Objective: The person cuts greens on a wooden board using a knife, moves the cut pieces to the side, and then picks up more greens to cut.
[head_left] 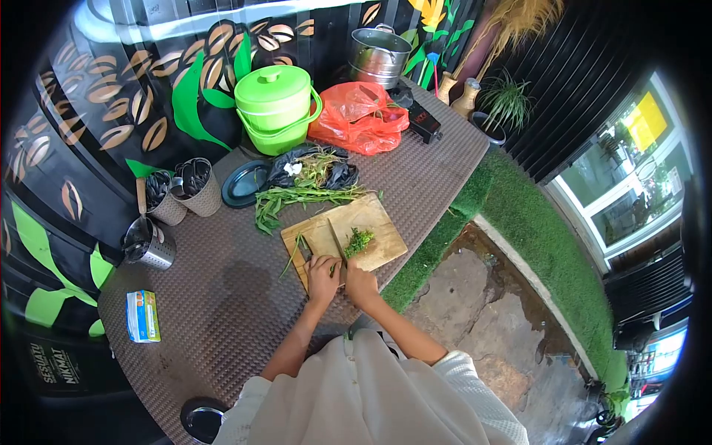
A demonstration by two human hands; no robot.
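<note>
A wooden cutting board (386, 256) lies near the table's front edge. My right hand (361, 284) is closed around the handle of a knife (336, 239), whose blade points away from me across the board. Just left of it, my left hand (324, 278) has its fingers curled down on green stems, mostly hidden under them. To the right of the blade is a small heap of chopped greens (359, 242). A few loose green stalks (295, 251) lie at the board's left edge. Beyond the board rests a bunch of long leafy stems (297, 197).
Behind stand a black plastic bag with trimmings (341, 176), a dark oval plate (245, 185), a lidded green bucket (273, 104), red plastic bags (360, 122) and a metal pot (380, 63). Utensil holders (199, 194) and a blue-and-white packet (143, 317) are on the left.
</note>
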